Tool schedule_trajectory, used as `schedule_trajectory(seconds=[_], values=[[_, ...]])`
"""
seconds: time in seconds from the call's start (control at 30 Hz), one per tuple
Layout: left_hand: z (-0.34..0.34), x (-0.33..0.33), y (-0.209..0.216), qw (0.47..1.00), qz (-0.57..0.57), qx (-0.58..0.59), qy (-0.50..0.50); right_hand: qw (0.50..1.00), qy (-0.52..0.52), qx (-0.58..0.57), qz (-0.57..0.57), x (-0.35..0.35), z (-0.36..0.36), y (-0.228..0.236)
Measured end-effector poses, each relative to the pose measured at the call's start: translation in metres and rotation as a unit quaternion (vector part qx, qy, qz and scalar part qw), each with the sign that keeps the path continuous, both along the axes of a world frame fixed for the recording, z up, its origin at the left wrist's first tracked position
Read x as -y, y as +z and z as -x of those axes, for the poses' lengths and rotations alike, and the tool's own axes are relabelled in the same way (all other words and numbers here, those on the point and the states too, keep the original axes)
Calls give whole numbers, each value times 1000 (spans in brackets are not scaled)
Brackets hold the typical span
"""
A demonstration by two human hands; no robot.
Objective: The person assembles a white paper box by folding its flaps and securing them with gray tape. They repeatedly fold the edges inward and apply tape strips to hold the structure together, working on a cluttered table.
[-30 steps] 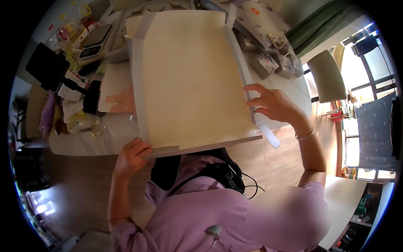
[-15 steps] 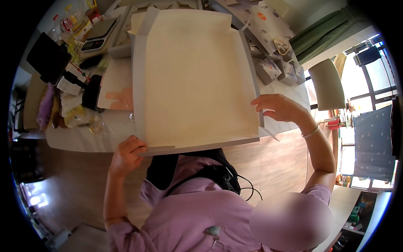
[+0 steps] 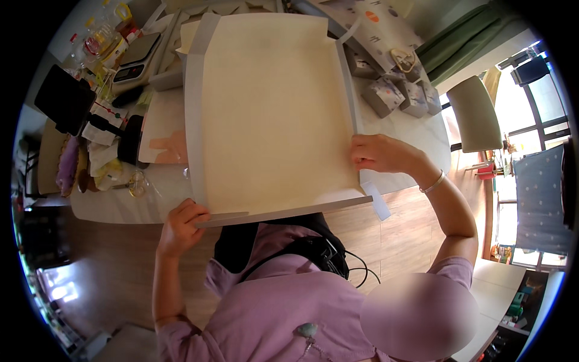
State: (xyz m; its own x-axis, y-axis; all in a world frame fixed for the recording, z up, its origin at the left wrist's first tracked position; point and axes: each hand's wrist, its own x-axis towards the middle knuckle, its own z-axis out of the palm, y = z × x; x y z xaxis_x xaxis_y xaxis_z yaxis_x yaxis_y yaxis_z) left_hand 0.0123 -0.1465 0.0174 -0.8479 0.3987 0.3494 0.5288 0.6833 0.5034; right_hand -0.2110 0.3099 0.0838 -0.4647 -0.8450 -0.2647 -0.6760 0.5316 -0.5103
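A large, shallow cardboard box (image 3: 277, 114) with a cream inside and grey folded edges lies on the table in front of me, its near edge jutting past the tabletop. At its near left corner, my left hand (image 3: 182, 226) is closed on the box edge, with the fingers over the rim. My right hand (image 3: 386, 154) pinches the right side wall, a little above the near right corner, with the fingertips bent over it. From that corner a pale flap (image 3: 378, 202) sticks out to the right. The far corners also have loose flaps.
Small patterned boxes (image 3: 384, 96) and a large patterned box (image 3: 386, 36) stand at the far right of the table. To the left are a black stand (image 3: 66, 99), a kitchen scale (image 3: 139, 57), bottles, scissors (image 3: 137, 184) and pink paper (image 3: 169, 148). A chair (image 3: 474, 114) stands beyond.
My right hand has closed from a loose, spread shape onto the right side wall, which has shifted slightly left. The near right flap has swung outward and shows more. My left hand keeps its hold.
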Motion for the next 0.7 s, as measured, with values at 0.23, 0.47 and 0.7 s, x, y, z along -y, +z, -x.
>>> schedule_trajectory(seconds=[0.23, 0.47, 0.7], values=[[3, 0, 0, 1000, -8, -11, -6, 999, -8, 45, -24, -4, -4, 11], [3, 0, 0, 1000, -5, -12, -5, 992, 83, -95, 11, -3, -1, -20], [2, -2, 1, 1000, 4, -9, 0, 973, -137, -164, 91, -10, -26, -33]])
